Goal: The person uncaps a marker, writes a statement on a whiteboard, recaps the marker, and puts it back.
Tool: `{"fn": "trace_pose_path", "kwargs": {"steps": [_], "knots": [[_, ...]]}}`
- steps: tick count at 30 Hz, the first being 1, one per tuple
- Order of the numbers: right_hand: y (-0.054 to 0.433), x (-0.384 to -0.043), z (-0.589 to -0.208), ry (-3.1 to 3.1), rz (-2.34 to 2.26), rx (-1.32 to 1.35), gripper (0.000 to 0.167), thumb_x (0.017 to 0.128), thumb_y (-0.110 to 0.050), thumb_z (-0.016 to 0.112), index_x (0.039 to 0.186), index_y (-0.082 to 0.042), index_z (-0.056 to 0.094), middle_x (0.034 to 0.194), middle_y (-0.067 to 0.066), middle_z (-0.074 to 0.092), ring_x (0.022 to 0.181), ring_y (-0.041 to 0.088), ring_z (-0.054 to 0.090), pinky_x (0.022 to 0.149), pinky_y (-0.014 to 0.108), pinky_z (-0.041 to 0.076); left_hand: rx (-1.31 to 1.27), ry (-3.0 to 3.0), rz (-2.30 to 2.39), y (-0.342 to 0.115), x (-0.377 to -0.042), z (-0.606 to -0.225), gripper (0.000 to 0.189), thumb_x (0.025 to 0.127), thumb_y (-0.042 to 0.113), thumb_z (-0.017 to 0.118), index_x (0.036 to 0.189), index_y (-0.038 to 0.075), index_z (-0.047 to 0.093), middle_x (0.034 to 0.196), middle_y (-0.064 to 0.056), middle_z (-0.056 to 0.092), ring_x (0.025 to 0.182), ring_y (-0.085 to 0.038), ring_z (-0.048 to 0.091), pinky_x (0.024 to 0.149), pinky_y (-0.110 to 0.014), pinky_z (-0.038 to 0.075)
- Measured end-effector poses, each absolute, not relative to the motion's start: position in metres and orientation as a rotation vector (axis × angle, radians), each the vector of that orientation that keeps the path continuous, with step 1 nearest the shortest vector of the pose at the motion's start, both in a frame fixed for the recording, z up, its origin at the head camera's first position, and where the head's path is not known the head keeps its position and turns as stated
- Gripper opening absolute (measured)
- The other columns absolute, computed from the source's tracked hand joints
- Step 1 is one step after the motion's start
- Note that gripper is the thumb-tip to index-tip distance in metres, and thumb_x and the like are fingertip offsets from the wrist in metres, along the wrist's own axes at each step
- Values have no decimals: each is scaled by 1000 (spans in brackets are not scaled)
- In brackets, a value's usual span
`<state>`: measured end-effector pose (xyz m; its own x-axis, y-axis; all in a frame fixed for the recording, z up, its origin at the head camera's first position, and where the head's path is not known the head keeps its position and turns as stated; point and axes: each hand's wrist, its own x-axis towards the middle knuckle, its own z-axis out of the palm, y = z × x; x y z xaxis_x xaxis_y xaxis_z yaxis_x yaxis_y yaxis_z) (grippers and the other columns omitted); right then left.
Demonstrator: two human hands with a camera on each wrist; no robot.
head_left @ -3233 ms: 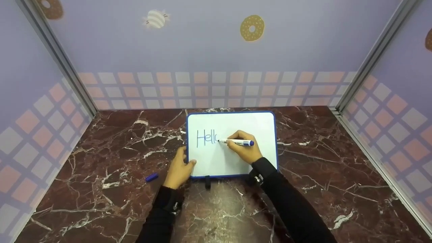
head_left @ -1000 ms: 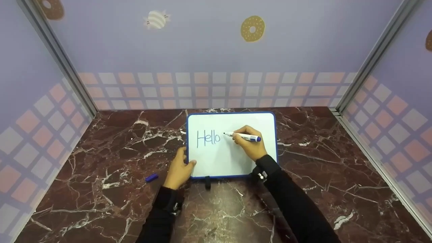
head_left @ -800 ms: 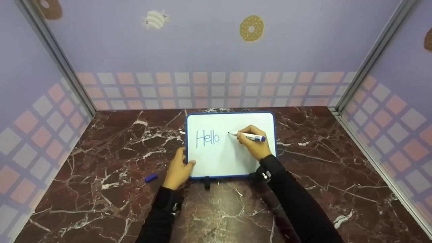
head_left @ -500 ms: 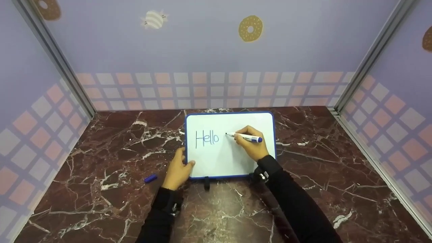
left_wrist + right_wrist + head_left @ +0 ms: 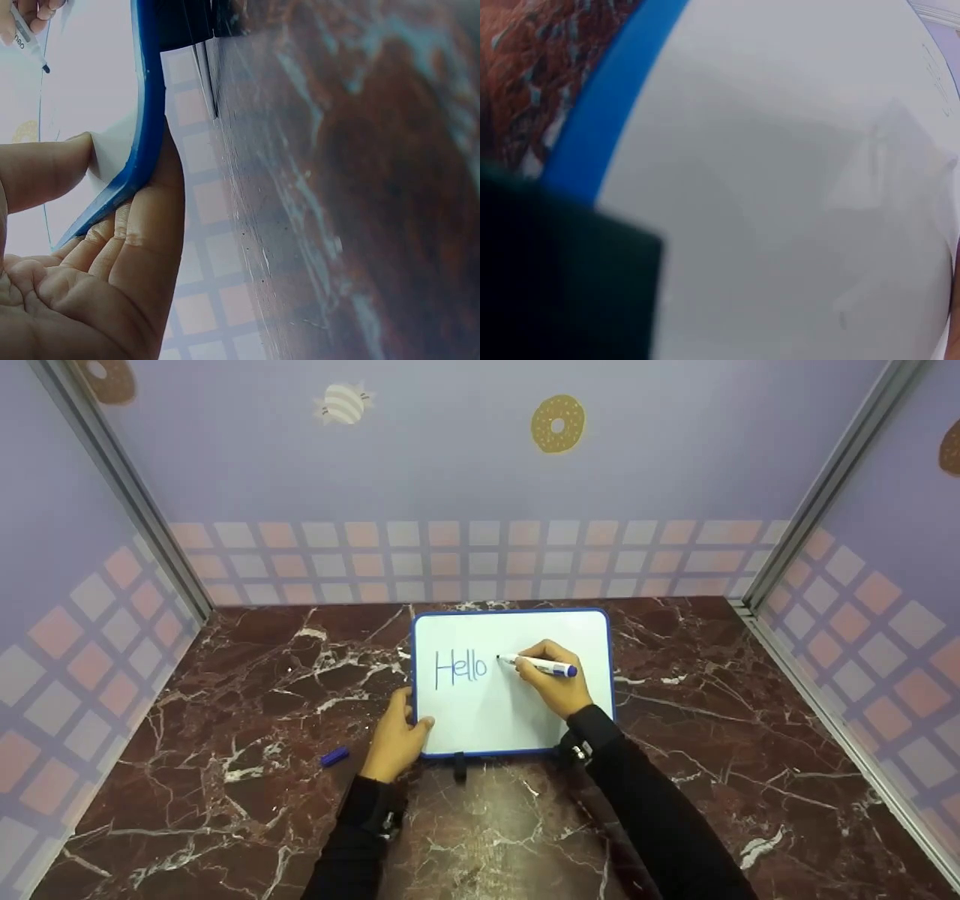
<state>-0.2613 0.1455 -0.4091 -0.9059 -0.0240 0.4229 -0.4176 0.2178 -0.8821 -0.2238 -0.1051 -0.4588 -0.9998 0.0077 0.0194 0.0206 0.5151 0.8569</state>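
Note:
A blue-framed whiteboard [image 5: 480,720] stands tilted on the table, with "Hello" in blue on its left half. My left hand [image 5: 395,739] grips its lower left edge; the left wrist view shows the thumb [image 5: 52,169] across the front and the fingers [image 5: 154,232] behind the frame. Between thumb and fingers, my right hand [image 5: 559,682] pinches a white marker [image 5: 547,667] with a blue end. The marker's dark tip is just right of the "o"; whether it touches the board I cannot tell. The right wrist view holds mostly board surface [image 5: 742,187] and only a sliver of hand.
A blue marker cap [image 5: 334,757] lies on the marbled table [image 5: 247,697], left of my left hand. A black foot [image 5: 460,767] sticks out below the board's lower edge. Patterned lilac walls [image 5: 450,472] enclose the table at the back and both sides.
The "o" of "Hello" has been finished since the earliest frame. My right hand moved the marker right off the letter, then slightly back left. My left hand keeps its hold.

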Motion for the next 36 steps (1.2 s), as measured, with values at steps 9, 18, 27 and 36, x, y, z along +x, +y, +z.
{"fn": "trace_pose_path", "kwargs": {"steps": [9, 18, 27, 36], "knots": [[144, -262, -410, -2192, 1722, 408, 6, 85, 3, 68, 87, 9, 66, 79, 20, 71, 64, 1, 61, 60, 17, 48, -7, -2744, -1510, -105, -224, -458, 61, 94, 16, 59, 148, 4, 32, 129, -30, 59, 107, -41, 65, 88, -52, 54], [146, -261, -413, -2217, 1647, 427, 5, 84, 3, 68, 85, 8, 67, 81, 19, 71, 64, 2, 58, 60, 16, 46, -14, -2728, -1513, -104, -224, -459, 60, 94, 13, 59, 147, 1, 33, 129, -32, 58, 107, -43, 65, 88, -52, 54], [147, -255, -416, -2232, 1637, 429, 5, 84, 3, 70, 84, 7, 66, 81, 19, 71, 63, 3, 55, 59, 17, 44, -9, -2750, -1506, -106, -223, -459, 62, 95, 17, 58, 149, 3, 31, 138, -36, 49, 115, -46, 60, 95, -57, 50], [156, -267, -440, -2256, 1611, 412, 5, 81, 2, 69, 84, 5, 66, 85, 19, 72, 63, 5, 54, 58, 17, 43, 1, -2769, -1518, -105, -222, -457, 63, 96, 20, 57, 151, 4, 28, 141, -35, 46, 118, -46, 58, 97, -58, 48]]}}
